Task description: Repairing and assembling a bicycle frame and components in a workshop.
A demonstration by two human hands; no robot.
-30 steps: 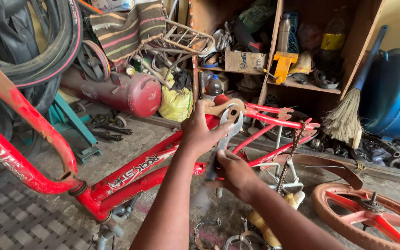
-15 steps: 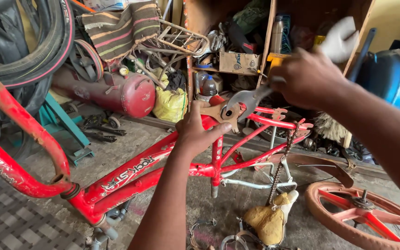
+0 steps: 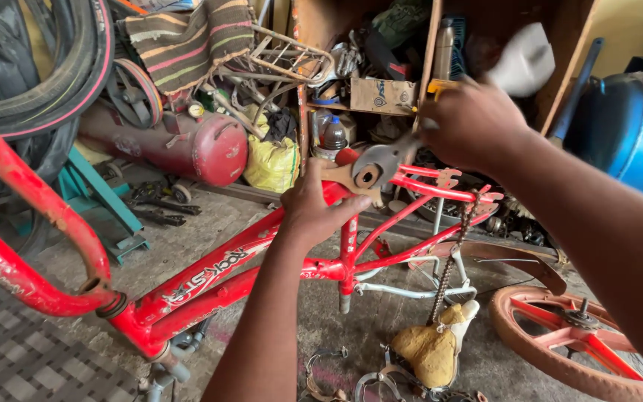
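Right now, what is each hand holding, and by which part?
The right hand holds a flat wrench by its handle end. The left hand grips the red bicycle frame at its bottom bracket.

Left hand [image 3: 314, 205]: forearm enters from 6 o'clock, palm down, fingers curled in a grip, thumb up. Right hand [image 3: 474, 123]: arm enters from 4 o'clock, fist clenched, knuckles toward 10 o'clock.

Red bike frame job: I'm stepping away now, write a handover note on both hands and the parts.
Left hand: gripping the red bike frame near the bottom bracket, steadying it.
Right hand: holds a flat wrench, its ring end on the bracket fitting.
Loose chain hangs from the rear stays; a wheel and a saddle lie on the floor.
Whether the fitting is loosened cannot be told.
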